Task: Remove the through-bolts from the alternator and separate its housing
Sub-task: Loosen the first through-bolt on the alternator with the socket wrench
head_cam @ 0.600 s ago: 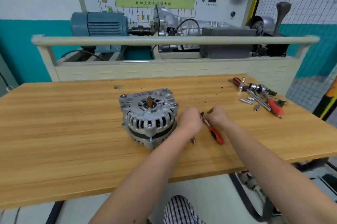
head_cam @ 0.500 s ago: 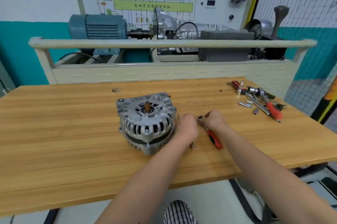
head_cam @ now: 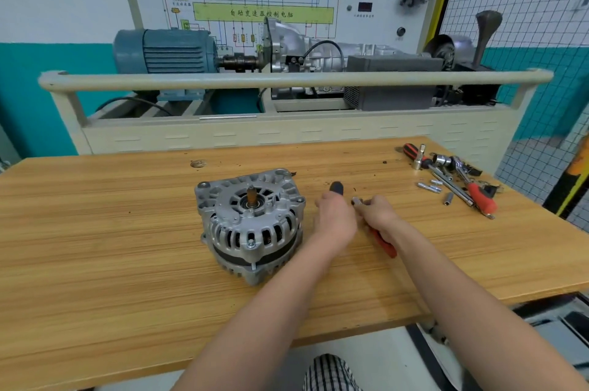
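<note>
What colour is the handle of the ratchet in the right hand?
Red; the ratchet handle sticks out below the right hand in the head view.

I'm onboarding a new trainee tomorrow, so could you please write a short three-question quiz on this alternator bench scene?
1. True or false: the alternator stands with its shaft pointing up.
2. Which hand grips the red-handled ratchet? A. left hand B. right hand
3. Fill in: the spare tool pile lies at the wooden table's far ____ corner.

Key: 1 true; 2 B; 3 right.
</note>
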The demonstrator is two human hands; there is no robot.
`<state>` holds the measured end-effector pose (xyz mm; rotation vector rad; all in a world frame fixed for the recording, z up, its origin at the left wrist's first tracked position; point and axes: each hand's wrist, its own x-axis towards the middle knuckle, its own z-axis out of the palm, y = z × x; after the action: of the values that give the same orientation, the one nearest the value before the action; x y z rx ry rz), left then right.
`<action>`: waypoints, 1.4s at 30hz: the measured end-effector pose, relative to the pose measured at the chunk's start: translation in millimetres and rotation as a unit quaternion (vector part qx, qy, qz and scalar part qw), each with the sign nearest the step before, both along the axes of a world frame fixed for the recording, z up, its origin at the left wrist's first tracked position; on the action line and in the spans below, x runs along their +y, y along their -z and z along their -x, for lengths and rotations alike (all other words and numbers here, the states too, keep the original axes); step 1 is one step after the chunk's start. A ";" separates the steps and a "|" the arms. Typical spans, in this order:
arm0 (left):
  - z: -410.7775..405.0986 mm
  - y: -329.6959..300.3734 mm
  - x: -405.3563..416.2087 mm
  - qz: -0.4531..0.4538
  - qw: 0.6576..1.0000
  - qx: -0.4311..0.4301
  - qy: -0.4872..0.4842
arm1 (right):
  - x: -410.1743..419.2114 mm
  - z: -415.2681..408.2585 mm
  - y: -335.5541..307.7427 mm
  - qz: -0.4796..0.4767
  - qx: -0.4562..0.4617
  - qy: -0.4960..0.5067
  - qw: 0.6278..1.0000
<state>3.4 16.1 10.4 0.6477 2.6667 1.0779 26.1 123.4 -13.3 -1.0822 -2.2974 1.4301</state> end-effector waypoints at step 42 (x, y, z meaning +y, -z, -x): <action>59.0 -123.9 -130.1 -0.076 0.950 0.297 0.064 | -117.4 -9.6 -153.9 0.146 0.257 -0.318 0.901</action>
<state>-55.6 -114.0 134.3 1.3433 2.9741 1.2124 35.7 6.0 140.6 0.0770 -2.1428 2.0286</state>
